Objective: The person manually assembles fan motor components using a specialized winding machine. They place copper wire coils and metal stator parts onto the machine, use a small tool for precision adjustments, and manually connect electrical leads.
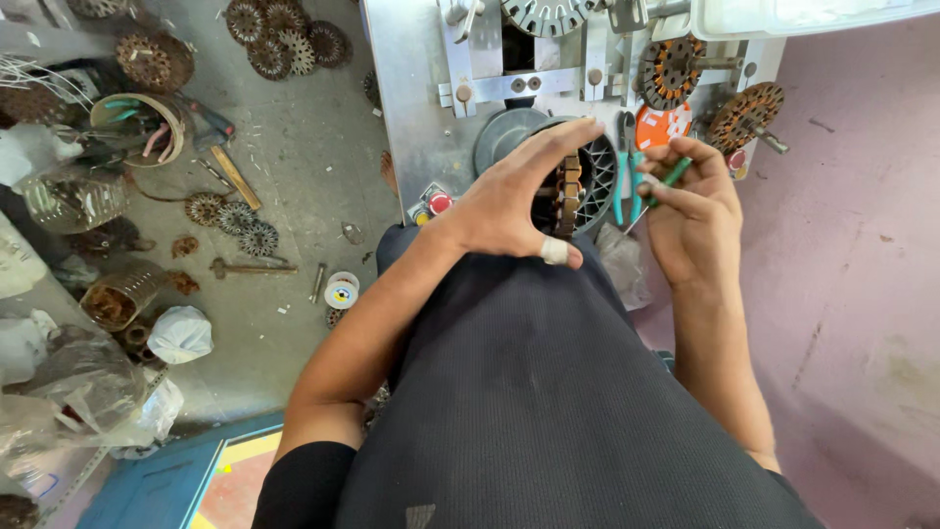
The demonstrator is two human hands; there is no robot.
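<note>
left hand [514,201] clamps the partly wound stator core [568,194] at the winding machine's [421,88] near edge, right hand [690,201] pinches a green tool [672,173]; more wound stators [250,227] lie on the floor.

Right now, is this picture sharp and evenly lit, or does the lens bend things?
Head view: soft, even daylight with faint shadows; the left hand and right hand are fairly sharp, the green-handled tool slightly smeared; straight edges bow outward toward the corners, a wide-lens effect; the white box at the top glares, washed out.
</note>
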